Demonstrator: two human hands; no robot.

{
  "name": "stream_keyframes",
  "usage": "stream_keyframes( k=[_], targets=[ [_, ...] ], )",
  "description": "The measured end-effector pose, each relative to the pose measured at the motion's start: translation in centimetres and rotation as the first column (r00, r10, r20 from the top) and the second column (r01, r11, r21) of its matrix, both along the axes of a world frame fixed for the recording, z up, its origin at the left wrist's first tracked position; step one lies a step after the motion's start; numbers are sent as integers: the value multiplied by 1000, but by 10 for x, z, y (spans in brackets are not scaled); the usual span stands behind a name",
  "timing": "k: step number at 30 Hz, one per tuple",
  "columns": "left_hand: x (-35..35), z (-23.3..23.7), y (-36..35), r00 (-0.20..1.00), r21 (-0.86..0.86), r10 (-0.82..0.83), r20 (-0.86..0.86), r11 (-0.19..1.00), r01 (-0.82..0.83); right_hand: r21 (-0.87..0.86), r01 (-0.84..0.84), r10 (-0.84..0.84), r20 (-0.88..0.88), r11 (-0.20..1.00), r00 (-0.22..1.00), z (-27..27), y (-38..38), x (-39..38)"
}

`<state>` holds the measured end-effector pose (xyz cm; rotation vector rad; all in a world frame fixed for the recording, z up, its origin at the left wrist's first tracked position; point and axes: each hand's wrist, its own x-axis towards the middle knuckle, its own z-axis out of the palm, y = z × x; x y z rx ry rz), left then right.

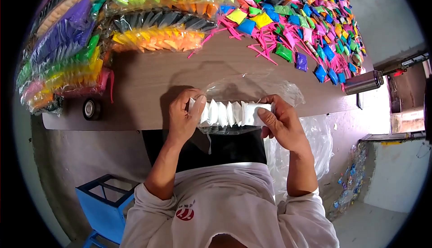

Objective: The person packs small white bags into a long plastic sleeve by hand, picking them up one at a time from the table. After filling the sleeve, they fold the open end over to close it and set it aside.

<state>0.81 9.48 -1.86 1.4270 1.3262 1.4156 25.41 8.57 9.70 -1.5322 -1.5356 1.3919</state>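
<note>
Left hand, right hand pinching packet row ends

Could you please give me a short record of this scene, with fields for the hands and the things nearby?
left hand: grips the left end of the row of white packets
right hand: grips the row's right end
plastic bag: clear, crumpled behind the row
table: wooden, under the hands
nearby: bagged coloured packets at left; loose coloured packets far right; tape roll at left edge
</note>
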Motion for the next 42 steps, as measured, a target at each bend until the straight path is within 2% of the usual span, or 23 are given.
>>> stream_keyframes(
  k=[4, 6, 8, 10, 12, 16, 18, 19, 20, 22, 25, 31, 37, 41, 42],
  targets=[
    [0, 2, 0, 1000, -9, -15, 23, 1000, 15, 56, -23, 16, 129, 998, 991, 0, 5, 2],
    [-1, 5, 0, 1000, -12, -16, 20, 1000, 16, 298, -109, -9, 369, 948, 929, -6, 6, -3],
    [-1, 8, 0, 998, 21, 3, -68, 1000, -1, 363, -167, -7, 434, 917, 901, -12, 9, -9],
    [-1, 4, 1, 999, 14, 0, -38, 1000, 1, 421, -230, -11, 496, 877, 868, -19, 10, -17],
    [0, 4, 0, 1000, 6, -3, -6, 1000, 3, 491, -302, -88, 623, 817, 777, -26, 7, -23],
    [-1, 4, 0, 1000, 12, -1, -19, 1000, 1, 465, -337, -57, 650, 819, 758, -18, 8, -15],
    [-2, 4, 0, 1000, 9, -4, -13, 1000, 4, 243, -178, 63, 416, 954, 907, 7, 8, -12],
    [-2, 5, 0, 999, 20, 2, -43, 1000, -1, 237, -200, 100, 374, 951, 922, 9, 9, -9],
    [-2, 7, 0, 997, 32, 8, -72, 999, -6, 238, -200, 100, 375, 951, 921, 9, 11, -7],
    [-1, 4, 1, 999, 22, 9, -51, 1000, -8, 289, -333, 191, 427, 898, 884, 5, 14, -3],
    [-1, 5, 1, 1000, 10, 8, -26, 1000, -8, 382, -385, 187, 461, 840, 867, -4, 17, -5],
    [-1, 5, 1, 999, 23, 4, -39, 1000, -3, 422, -487, 171, 596, 765, 785, -4, 23, -16],
    [-2, 4, 0, 999, 5, -1, -41, 1000, 1, 344, -558, 226, 662, 755, 715, -22, 28, -20],
    [-1, 4, 0, 999, -2, 9, -46, 1000, -9, 258, -535, 286, 621, 804, 730, 5, 35, -13],
    [-1, 5, 0, 999, -5, 9, -41, 1000, -10, 332, -523, 271, 574, 785, 772, 9, 34, -8]
  ],
)
